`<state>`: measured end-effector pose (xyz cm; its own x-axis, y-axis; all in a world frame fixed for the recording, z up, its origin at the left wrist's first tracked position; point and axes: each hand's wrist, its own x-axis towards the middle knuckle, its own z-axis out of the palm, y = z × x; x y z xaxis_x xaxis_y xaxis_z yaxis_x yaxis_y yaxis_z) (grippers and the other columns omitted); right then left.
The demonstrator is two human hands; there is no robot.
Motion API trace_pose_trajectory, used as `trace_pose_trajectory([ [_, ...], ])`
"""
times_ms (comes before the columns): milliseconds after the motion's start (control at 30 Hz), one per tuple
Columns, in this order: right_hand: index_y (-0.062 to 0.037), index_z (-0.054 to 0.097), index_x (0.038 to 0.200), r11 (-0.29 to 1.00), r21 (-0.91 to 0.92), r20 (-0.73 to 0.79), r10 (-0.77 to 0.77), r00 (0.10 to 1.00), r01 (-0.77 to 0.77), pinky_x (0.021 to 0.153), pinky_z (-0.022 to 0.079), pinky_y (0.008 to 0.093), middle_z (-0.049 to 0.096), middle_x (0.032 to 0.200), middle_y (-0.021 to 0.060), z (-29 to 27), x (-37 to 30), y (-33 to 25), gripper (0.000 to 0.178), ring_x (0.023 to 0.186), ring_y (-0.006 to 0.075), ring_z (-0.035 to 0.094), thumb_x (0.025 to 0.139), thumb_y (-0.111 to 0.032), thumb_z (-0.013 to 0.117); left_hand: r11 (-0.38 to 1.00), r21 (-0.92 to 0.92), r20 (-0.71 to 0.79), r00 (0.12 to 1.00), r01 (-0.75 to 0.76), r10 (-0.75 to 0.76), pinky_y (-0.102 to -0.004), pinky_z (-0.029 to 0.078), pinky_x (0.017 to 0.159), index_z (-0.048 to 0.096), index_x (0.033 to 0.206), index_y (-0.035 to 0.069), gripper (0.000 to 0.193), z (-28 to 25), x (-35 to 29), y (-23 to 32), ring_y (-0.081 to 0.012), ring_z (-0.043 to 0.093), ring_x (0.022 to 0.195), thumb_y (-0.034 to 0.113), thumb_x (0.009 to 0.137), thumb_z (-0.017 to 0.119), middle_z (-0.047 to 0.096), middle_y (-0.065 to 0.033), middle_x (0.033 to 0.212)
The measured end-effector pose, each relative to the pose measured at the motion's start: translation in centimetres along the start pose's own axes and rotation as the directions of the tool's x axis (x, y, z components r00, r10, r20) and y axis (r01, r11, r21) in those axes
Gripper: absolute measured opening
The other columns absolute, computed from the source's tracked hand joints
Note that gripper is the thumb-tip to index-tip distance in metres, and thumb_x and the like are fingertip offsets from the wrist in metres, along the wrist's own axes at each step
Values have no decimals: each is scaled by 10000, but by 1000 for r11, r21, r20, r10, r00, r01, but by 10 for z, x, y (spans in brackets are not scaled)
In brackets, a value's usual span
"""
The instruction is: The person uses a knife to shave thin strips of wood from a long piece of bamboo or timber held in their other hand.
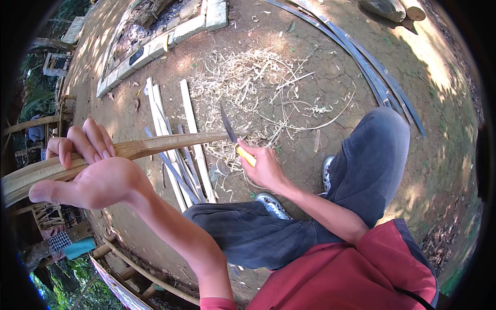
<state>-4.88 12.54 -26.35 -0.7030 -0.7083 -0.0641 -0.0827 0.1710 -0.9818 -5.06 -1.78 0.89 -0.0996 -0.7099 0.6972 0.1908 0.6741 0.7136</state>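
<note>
A long pale strip of split bamboo [173,142] runs from the left edge toward the middle of the view, with a node partway along it. My left hand [111,175] is closed round its wider part, fingers curled over the top and thumb stretched along the lower side. In my right hand [267,168] is a knife [228,123], its yellow handle inside my fist and its dark blade pointing up and away. That blade crosses the strip's narrow right end; whether the edge touches the wood I cannot tell.
Curly shavings [248,77] cover the dirt beyond my hands. Several pale strips [190,108] lie below the bamboo. Long dark strips [361,57] curve across the far right near logs [385,8]. A block border [150,54] carries a dark flat object [136,56]. My bent knee [382,139] rises at right.
</note>
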Motion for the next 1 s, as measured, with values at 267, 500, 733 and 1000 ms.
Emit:
trace_pose_trajectory([
  [267,-97,444,1422,790,-590,-37,-231,972,166,496,576,335,668,1074,265,35,-16,108,568,565,228,662,881,-16,597,999,-15,76,996,-36,37,-195,138,375,296,680,152,635,4,-9,7,-84,173,411,714,937,150,215,16,493],
  [500,21,548,1302,887,299,63,348,935,-350,447,502,290,705,702,166,7,8,24,438,438,148,593,867,19,595,999,-51,35,999,19,-18,-219,118,383,287,703,150,633,1,2,1,-83,156,424,731,930,180,203,18,527],
  [733,-30,551,1319,941,-204,-69,-288,955,270,557,570,319,692,829,266,15,-3,6,466,632,287,700,861,-37,635,1000,-19,41,999,3,-2,-220,129,370,292,691,136,665,2,-3,5,-82,160,407,750,916,173,218,12,506],
  [1000,115,621,1130,930,-339,26,158,987,-140,575,570,475,651,717,292,30,-5,100,301,617,370,683,844,49,557,998,-64,115,993,-19,27,-197,149,349,252,658,157,639,4,-3,5,-73,176,375,727,930,160,207,19,475],
])
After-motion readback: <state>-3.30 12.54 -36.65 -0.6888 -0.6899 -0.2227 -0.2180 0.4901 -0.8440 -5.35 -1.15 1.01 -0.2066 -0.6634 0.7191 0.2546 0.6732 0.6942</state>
